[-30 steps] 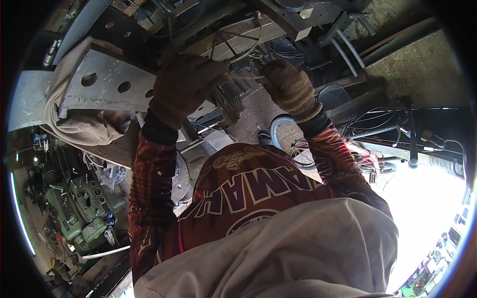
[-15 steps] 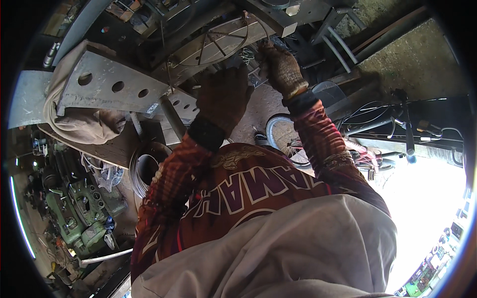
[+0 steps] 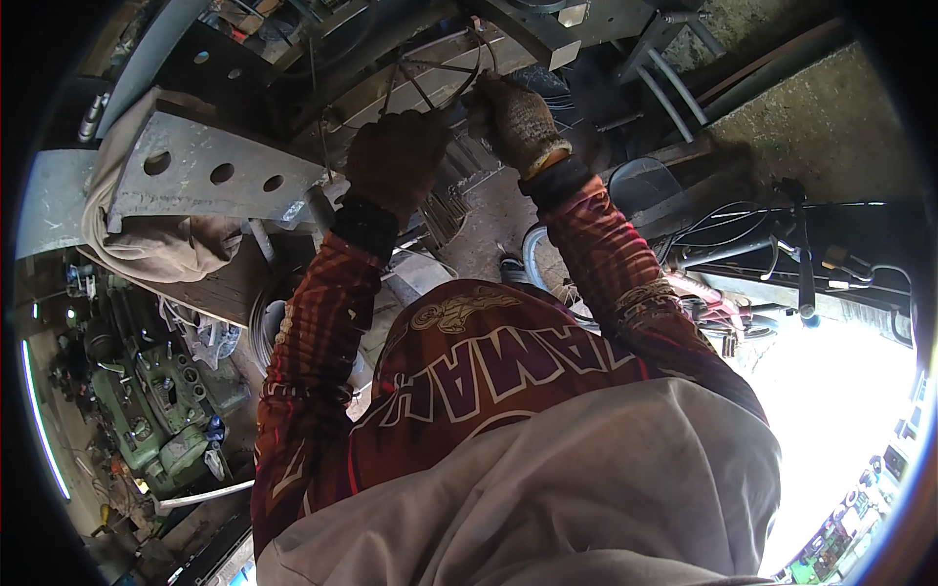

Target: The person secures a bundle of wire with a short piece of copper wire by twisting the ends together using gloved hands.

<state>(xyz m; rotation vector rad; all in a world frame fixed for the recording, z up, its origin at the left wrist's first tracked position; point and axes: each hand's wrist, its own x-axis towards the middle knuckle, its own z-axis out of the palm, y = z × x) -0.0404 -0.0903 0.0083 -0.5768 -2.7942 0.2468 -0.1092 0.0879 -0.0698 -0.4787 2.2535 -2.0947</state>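
Work: we reach forward with both arms to the ring; to do this well, we would brace it with one hand, ease the other along the rim, and tilt our head until the grip shows.
Machine: the green machine [image 3: 147, 420] stands at far left, well clear of our reach.
Plate: the holed plate [image 3: 191, 195] juts in beside our left arm; it could catch that elbow, so we would keep it tucked.
Beam: the beam [image 3: 503, 61] lies beyond the hands and limits how far forward we can push.
Cloth: the beige cloth [image 3: 103, 200] wraps the plate's outer end.
Wheel: the bicycle wheel [image 3: 533, 256] shows below our right forearm.
Ring: the spoked ring [image 3: 416, 88] is ahead of our hands, in front of the beam.
Rods: a bundle of rods [image 3: 445, 217] lies lower, near our left wrist.
Hands: our gloved left hand [image 3: 394, 161] is near the spokes, our gloved right hand [image 3: 513, 122] near the rim.
Fingers: curled on both; we cannot tell whether either set is clamped on anything.
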